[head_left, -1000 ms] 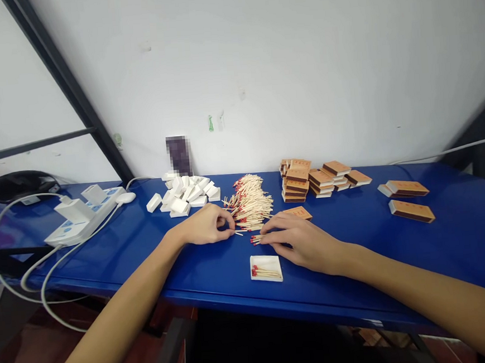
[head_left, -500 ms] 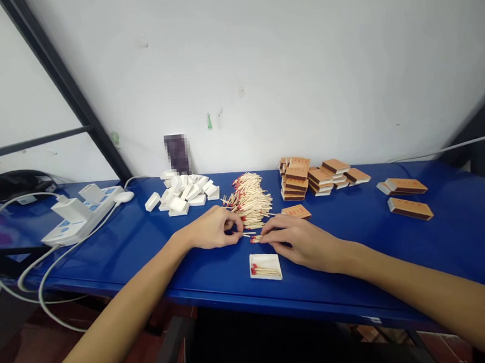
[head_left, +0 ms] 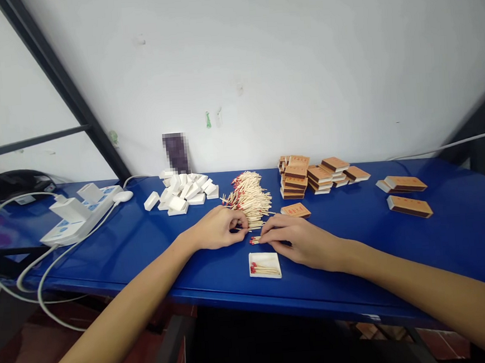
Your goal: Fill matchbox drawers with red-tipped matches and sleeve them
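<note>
My match bundle (head_left: 254, 240) sits pinched in the right hand's (head_left: 300, 241) nearly closed fingertips; the left hand (head_left: 219, 228) curls by the match pile (head_left: 250, 195), grip hidden from me. I'd call this gathering; aligned heads matter next. Tray (head_left: 270, 259) and desk edge (head_left: 235, 301) lie nearside of the fingers, open room leftward.

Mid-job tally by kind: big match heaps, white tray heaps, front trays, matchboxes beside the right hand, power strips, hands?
Big match heaps: 1
White tray heaps: 1
Front trays: 1
Matchboxes beside the right hand: 1
Power strips: 1
Hands: 2
Total: 7
</note>
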A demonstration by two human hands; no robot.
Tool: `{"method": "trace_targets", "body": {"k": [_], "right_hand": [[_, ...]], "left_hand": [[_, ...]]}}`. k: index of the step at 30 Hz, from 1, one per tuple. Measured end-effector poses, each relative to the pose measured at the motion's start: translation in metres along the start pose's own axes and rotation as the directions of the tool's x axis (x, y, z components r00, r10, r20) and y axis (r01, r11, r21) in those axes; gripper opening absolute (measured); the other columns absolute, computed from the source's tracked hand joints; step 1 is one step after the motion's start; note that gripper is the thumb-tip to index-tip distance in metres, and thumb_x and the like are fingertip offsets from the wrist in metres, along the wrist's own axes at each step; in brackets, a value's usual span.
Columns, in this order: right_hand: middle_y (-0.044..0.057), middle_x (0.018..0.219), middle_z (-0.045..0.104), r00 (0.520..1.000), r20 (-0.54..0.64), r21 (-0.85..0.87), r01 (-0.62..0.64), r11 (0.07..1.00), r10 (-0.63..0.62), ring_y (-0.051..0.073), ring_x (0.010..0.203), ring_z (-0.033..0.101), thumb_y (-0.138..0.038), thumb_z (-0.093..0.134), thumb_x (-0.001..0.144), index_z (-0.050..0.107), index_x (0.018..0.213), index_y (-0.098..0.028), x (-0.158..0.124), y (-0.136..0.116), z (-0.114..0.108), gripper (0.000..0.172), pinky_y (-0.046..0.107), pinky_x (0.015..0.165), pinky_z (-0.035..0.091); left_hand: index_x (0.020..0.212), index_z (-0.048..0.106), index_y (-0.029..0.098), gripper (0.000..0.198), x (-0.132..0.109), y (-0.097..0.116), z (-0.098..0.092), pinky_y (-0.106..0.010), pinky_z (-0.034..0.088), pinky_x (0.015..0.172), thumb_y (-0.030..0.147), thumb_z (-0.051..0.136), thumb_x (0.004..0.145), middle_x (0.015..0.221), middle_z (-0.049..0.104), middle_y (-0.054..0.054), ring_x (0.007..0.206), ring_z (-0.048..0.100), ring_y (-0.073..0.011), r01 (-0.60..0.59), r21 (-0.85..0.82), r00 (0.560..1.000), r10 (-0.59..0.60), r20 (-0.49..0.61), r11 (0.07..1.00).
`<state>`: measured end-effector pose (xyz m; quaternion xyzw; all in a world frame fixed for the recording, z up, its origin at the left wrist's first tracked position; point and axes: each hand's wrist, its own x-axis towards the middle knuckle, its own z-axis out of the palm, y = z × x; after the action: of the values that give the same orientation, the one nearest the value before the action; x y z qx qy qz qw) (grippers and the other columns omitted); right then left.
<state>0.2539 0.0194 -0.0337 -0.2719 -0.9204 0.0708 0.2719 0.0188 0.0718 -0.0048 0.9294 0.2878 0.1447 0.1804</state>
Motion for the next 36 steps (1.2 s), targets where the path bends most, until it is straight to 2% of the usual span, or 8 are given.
{"method": "trace_targets", "body": {"k": [5, 10, 16, 20, 26, 31, 36], "right_hand": [[0.009, 0.096, 0.07, 1.0, -0.007, 0.012, -0.005, 1.0, 0.005, 0.02, 0.087, 0.065, -0.006, 0.053, 0.089, 0.073, 0.1, -0.017, 0.0013, -0.0006, 0.0011, 0.026, 0.034, 0.077, 0.054], [0.009, 0.096, 0.07, 1.0, 0.0, 0.03, -0.015, 0.999, 0.015, 0.02, 0.087, 0.065, -0.006, 0.053, 0.089, 0.073, 0.099, -0.017, 0.0012, -0.0008, 0.0002, 0.025, 0.033, 0.078, 0.054], [0.008, 0.095, 0.07, 1.0, -0.001, 0.085, -0.013, 0.996, 0.014, 0.018, 0.086, 0.065, -0.007, 0.052, 0.09, 0.072, 0.1, -0.017, 0.0011, -0.0032, -0.0009, 0.025, 0.031, 0.077, 0.054], [0.007, 0.093, 0.071, 1.0, -0.005, 0.138, -0.025, 0.99, 0.026, 0.017, 0.086, 0.065, -0.009, 0.052, 0.091, 0.072, 0.101, -0.018, 0.0019, -0.0051, -0.0028, 0.025, 0.031, 0.077, 0.053], [0.008, 0.094, 0.071, 0.995, -0.076, 0.078, -0.061, 0.995, 0.067, 0.02, 0.087, 0.065, -0.01, 0.051, 0.091, 0.07, 0.1, -0.018, 0.0007, 0.0009, -0.0024, 0.023, 0.035, 0.078, 0.054], [0.009, 0.095, 0.071, 0.995, -0.08, 0.054, -0.054, 0.997, 0.058, 0.021, 0.088, 0.065, -0.01, 0.049, 0.092, 0.07, 0.102, -0.018, 0.001, 0.0028, -0.0013, 0.024, 0.037, 0.078, 0.054], [0.01, 0.096, 0.07, 0.996, -0.05, 0.041, -0.068, 0.997, 0.07, 0.021, 0.088, 0.065, -0.011, 0.049, 0.092, 0.071, 0.1, -0.018, 0.0018, -0.0002, -0.0019, 0.024, 0.036, 0.077, 0.054]], "left_hand": [[0.08, 0.067, 0.016, 0.011, 0.0018, 0.0034, 0.0014, -0.021, 0.03, 0.054, 0.018, 0.056, 0.079, 0.057, 0.048, 0.005, 0.05, 0.036, -0.0073, -0.027, 0.02, 1.0, 0.027, 0.014, 0.999], [0.082, 0.069, 0.016, 0.012, 0.0018, 0.0057, -0.0009, -0.021, 0.032, 0.056, 0.019, 0.057, 0.08, 0.063, 0.057, 0.003, 0.053, 0.043, -0.0076, -0.028, 0.067, 1.0, 0.027, 0.013, 0.997], [0.079, 0.067, 0.016, 0.01, -0.0024, 0.005, -0.0059, -0.023, 0.027, 0.053, 0.022, 0.059, 0.078, 0.057, 0.05, 0.005, 0.05, 0.038, -0.0078, -0.046, 0.152, 0.998, 0.052, -0.036, 0.987], [0.078, 0.067, 0.016, 0.01, -0.0044, 0.0037, -0.0072, -0.022, 0.028, 0.052, 0.017, 0.059, 0.073, 0.058, 0.053, 0.005, 0.05, 0.038, -0.0075, -0.057, 0.129, 0.998, 0.06, -0.022, 0.99], [0.078, 0.068, 0.015, 0.012, -0.0045, 0.0041, -0.007, -0.022, 0.03, 0.054, 0.013, 0.057, 0.072, 0.061, 0.058, 0.004, 0.051, 0.041, -0.0074, -0.054, 0.075, 0.999, 0.055, -0.004, 0.996], [0.082, 0.069, 0.015, 0.015, -0.003, 0.0066, -0.0044, -0.021, 0.035, 0.058, 0.011, 0.056, 0.075, 0.072, 0.066, 0.001, 0.055, 0.046, -0.0074, -0.07, 0.008, 0.997, 0.07, 0.022, 0.998], [0.084, 0.07, 0.015, 0.015, -0.0016, 0.0073, -0.0023, -0.021, 0.034, 0.057, 0.016, 0.056, 0.079, 0.068, 0.064, 0.001, 0.053, 0.044, -0.0075, -0.062, 0.006, 0.998, 0.062, 0.029, 0.998]]}}
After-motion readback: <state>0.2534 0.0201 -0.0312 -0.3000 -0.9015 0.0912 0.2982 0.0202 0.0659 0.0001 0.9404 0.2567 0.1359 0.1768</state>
